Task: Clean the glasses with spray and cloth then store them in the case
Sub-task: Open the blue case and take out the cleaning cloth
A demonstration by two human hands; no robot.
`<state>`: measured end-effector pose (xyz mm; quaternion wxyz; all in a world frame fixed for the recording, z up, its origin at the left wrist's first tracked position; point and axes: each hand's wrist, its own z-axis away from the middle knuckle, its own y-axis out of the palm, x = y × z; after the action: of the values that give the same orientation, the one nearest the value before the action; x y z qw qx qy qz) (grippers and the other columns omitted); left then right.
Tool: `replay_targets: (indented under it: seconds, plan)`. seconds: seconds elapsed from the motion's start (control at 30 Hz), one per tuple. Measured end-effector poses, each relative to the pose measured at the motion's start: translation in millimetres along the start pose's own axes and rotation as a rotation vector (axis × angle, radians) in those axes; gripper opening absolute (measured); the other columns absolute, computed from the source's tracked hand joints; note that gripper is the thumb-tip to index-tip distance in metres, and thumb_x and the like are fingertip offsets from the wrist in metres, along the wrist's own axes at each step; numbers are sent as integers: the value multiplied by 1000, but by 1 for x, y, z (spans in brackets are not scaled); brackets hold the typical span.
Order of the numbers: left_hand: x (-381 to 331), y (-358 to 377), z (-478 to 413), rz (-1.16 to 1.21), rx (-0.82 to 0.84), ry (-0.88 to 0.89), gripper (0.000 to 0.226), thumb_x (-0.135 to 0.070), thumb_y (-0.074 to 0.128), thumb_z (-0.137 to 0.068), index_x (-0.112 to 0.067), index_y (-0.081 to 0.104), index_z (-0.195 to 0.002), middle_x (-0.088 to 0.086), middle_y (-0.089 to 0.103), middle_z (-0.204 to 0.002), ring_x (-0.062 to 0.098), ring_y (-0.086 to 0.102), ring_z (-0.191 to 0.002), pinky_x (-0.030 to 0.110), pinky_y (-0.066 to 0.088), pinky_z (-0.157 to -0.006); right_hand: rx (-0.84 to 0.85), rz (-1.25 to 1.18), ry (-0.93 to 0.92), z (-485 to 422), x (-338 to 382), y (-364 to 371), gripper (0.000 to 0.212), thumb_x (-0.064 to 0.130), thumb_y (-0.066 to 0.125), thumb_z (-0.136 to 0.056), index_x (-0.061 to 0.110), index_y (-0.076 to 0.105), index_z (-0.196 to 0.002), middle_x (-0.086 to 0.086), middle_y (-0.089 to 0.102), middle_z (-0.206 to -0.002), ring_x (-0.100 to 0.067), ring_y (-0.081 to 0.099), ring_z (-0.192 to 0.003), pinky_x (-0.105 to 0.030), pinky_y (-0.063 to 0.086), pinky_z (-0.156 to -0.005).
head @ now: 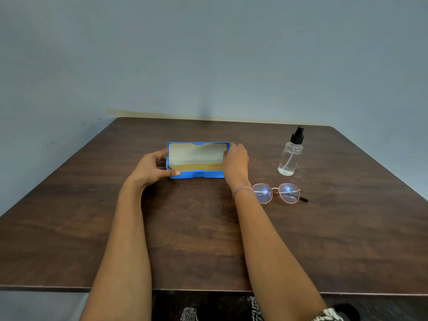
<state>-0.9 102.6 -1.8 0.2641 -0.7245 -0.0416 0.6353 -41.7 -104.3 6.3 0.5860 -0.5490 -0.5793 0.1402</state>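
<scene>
Surface: dark wood surface (208, 239), grey-blue wall behind.
Around: spray bottle (289, 156) upright, far right; glasses (275, 193) beside my right wrist, lenses toward me.
Case: blue case (196, 174) centre, open, long axis left-right, lid upright.
Hands: my left hand (150, 169) grips its left end; my right hand (235, 163) holds the lid's right edge.
Unclear: tan layer inside; cloth or lining, I cannot tell.

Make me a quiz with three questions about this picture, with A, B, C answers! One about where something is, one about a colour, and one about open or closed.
1. Where do the glasses lie?
A) inside the case
B) on the table
C) on the floor

2. What colour is the case?
A) red
B) green
C) blue

3. How is the case?
A) open
B) closed
C) upside down

Answers:
1 B, the glasses rest on the brown wood, outside the case.
2 C, its shell is bright blue.
3 A, its lid stands up and the pale inside shows.
</scene>
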Motion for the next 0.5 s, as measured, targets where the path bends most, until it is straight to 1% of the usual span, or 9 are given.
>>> replay_targets:
  seconds: [0.07, 0.13, 0.2, 0.23, 0.27, 0.33, 0.4, 0.43, 0.5]
  plan:
    - [2, 0, 0, 0, -11, -6, 70, -7, 79, -71, -17, 50, -134, -2, 62, -114, 13, 56, -105, 24, 43, -93, -24, -11, -4, 6, 0, 0, 35, 8, 44, -98, 1, 41, -133, -15, 47, -129, -26, 48, -117, -29, 39, -95]
    - [2, 0, -1, -9, -27, -16, 70, -14, 79, -73, -18, 49, -135, -2, 61, -114, 15, 57, -109, 29, 42, -98, -84, -49, -17, 10, -1, 1, 35, 5, 47, -96, -1, 40, -130, -17, 46, -127, -30, 47, -116, -32, 37, -95]
    - [2, 1, -3, 8, -94, -52, 79, -22, 78, -75, -14, 37, -142, -1, 55, -116, 14, 53, -110, 25, 39, -93, -125, -89, 8, 14, -1, -1, 29, 2, 50, -93, -1, 41, -121, -17, 48, -123, -30, 48, -112, -33, 38, -93]
    - [2, 2, -5, 1, -152, -61, 82, -28, 77, -75, -13, 35, -143, 0, 53, -117, 14, 52, -108, 25, 39, -89, -122, -79, 21, 15, -1, -1, 29, 3, 52, -93, 0, 41, -120, -15, 49, -122, -29, 49, -111, -32, 39, -92]
    - [0, 4, -6, -40, -222, -40, 77, -33, 77, -75, -12, 39, -140, 1, 53, -115, 15, 53, -105, 25, 40, -86, -108, -59, 26, 16, -1, -2, 29, 6, 53, -94, 1, 43, -120, -14, 50, -121, -28, 49, -111, -32, 41, -90]
    - [-3, 9, -7, -164, -381, 52, 49, -36, 73, -78, -14, 56, -117, 2, 59, -104, 17, 57, -94, 29, 45, -79, -71, 16, 14, 18, -1, -2, 26, 13, 54, -95, 5, 52, -120, -11, 52, -119, -25, 49, -111, -31, 44, -85]
    - [-9, 16, -5, -277, -504, 143, 20, -31, 70, -81, -18, 61, -93, 0, 63, -88, 18, 60, -83, 31, 46, -70, -40, 87, -5, 19, 0, -3, 22, 13, 55, -94, 8, 62, -115, -9, 52, -117, -23, 48, -110, -30, 46, -80]
    - [-13, 21, -4, -336, -531, 165, 13, -29, 69, -82, -19, 62, -86, -1, 63, -82, 17, 60, -79, 29, 45, -67, -30, 110, -12, 19, 0, -3, 22, 12, 57, -93, 9, 65, -113, -8, 52, -116, -22, 47, -110, -30, 47, -79]
    - [-20, 30, -1, -445, -521, 162, 6, -27, 69, -81, -21, 66, -81, -1, 65, -78, 18, 60, -79, 27, 42, -65, -21, 144, -28, 20, 1, -4, 23, 9, 60, -91, 12, 67, -113, -7, 52, -115, -21, 46, -111, -29, 48, -78]
